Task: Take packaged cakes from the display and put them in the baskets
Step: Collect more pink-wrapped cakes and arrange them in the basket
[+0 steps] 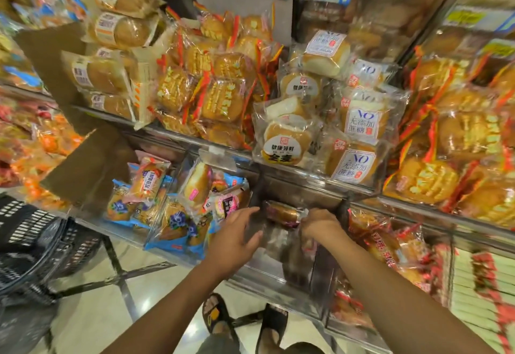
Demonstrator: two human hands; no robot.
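A brown packaged cake [281, 213] in clear wrap lies in a clear bin [295, 267] on the lower display shelf. My right hand [320, 225] is curled over the cake's right end, gripping the wrapper. With fingers stretched out, my left hand [237, 232] reaches toward the cake's left end, fingertips near the bin's edge. A black mesh basket [30, 242] stands on a metal stand at the left. Whether anything lies inside the basket is hidden.
The upper shelf holds many bagged buns and cakes [217, 89], with white-labelled ones [359, 122] in the middle. Blue and pink packs [178, 214] fill the bin to the left of my hands. Red packs [390, 242] lie to the right. My sandalled feet [245, 323] stand on the tiled floor.
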